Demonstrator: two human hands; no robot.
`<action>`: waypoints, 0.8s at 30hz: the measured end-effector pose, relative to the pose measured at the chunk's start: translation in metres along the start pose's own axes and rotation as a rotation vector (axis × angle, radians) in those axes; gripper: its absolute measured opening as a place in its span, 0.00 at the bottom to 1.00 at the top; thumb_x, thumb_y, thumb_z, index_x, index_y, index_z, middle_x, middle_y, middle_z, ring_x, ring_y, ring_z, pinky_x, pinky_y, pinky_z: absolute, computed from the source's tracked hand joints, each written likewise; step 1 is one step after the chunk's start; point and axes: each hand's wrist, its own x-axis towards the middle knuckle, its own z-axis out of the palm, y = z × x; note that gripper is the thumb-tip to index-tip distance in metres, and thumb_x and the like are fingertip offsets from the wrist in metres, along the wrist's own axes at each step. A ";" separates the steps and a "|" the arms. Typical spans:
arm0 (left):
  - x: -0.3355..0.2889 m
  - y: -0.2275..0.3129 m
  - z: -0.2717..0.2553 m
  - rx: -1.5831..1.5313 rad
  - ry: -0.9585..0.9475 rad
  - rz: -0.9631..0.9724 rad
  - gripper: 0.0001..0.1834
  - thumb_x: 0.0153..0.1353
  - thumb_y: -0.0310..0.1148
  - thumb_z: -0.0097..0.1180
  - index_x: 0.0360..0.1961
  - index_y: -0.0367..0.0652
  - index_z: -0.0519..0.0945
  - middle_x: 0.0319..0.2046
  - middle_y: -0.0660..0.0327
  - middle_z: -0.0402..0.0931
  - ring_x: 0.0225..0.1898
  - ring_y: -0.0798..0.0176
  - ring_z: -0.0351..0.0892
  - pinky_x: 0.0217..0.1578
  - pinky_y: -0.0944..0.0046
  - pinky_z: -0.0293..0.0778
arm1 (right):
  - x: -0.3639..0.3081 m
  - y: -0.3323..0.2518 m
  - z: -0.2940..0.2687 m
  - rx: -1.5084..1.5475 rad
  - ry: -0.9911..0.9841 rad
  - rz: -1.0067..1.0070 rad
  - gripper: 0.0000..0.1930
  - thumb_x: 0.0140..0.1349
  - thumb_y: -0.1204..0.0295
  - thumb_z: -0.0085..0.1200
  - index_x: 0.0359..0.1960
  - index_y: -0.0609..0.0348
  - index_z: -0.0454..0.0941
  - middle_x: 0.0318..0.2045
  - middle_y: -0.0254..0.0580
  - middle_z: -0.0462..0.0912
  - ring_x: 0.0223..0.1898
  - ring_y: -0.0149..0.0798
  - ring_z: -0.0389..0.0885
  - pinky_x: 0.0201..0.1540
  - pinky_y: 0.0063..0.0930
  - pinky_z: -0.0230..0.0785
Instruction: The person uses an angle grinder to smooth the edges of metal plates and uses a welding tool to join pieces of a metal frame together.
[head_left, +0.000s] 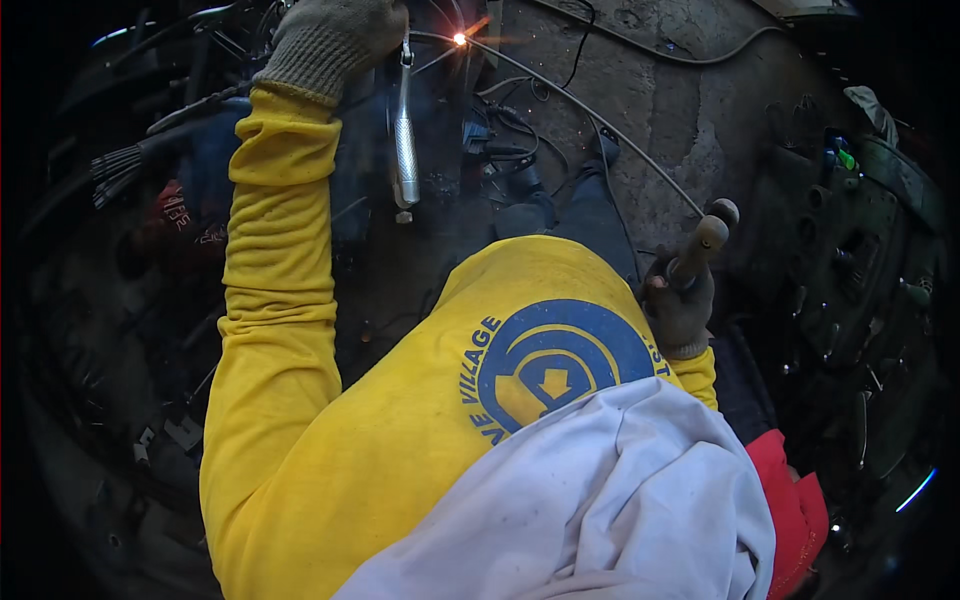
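Note:
My left hand (335,45), in a grey knit glove, is curled at the top edge; its fingertips and whatever they grip are cut off. Just right of it hangs a silver tool (404,150) with a knurled handle and a nut-like end. My right hand (682,305), gloved too, is closed round a brown, round-ended electrode holder (695,248). From the holder a long thin rod (590,112) slants up and left to a bright, sparking spot (459,40). Thin metal bars meet at that glow.
Dark cables (510,125) lie near my feet, and a hose (690,58) curves over the concrete floor (640,100). Dark machinery (850,240) stands on the right. A bundle of rods (118,165) lies at left. White cloth (600,490) drapes over my yellow shirt.

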 end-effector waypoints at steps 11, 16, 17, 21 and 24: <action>0.002 -0.002 0.001 0.027 -0.021 0.015 0.14 0.60 0.33 0.51 0.44 0.42 0.83 0.35 0.48 0.83 0.36 0.48 0.84 0.41 0.52 0.80 | 0.005 -0.002 -0.009 0.011 -0.022 0.008 0.20 0.55 0.73 0.65 0.49 0.66 0.76 0.26 0.35 0.79 0.25 0.28 0.78 0.30 0.23 0.72; -0.010 -0.004 -0.004 0.044 0.018 0.022 0.14 0.61 0.35 0.52 0.43 0.43 0.83 0.34 0.49 0.82 0.36 0.50 0.84 0.39 0.52 0.79 | 0.010 -0.003 -0.010 0.051 -0.072 0.009 0.21 0.55 0.70 0.66 0.49 0.66 0.76 0.26 0.33 0.77 0.24 0.28 0.77 0.30 0.22 0.71; -0.005 -0.004 0.001 0.045 0.022 0.033 0.14 0.61 0.35 0.52 0.43 0.43 0.83 0.34 0.49 0.82 0.35 0.50 0.83 0.39 0.52 0.79 | 0.008 -0.006 -0.006 0.050 -0.063 0.012 0.21 0.55 0.70 0.66 0.49 0.66 0.76 0.26 0.33 0.77 0.24 0.28 0.77 0.30 0.22 0.71; -0.003 -0.002 0.008 0.054 0.056 0.066 0.13 0.61 0.37 0.53 0.42 0.43 0.83 0.32 0.50 0.81 0.35 0.51 0.83 0.38 0.52 0.79 | 0.011 0.003 -0.013 -0.025 -0.065 -0.022 0.20 0.56 0.71 0.65 0.48 0.66 0.75 0.27 0.34 0.77 0.25 0.29 0.78 0.30 0.23 0.72; -0.008 -0.004 0.012 0.055 0.065 0.050 0.13 0.62 0.38 0.54 0.42 0.44 0.83 0.32 0.50 0.80 0.35 0.52 0.83 0.37 0.52 0.78 | 0.012 0.001 -0.020 0.012 -0.047 -0.012 0.21 0.56 0.73 0.64 0.50 0.66 0.73 0.27 0.37 0.77 0.25 0.30 0.79 0.30 0.23 0.73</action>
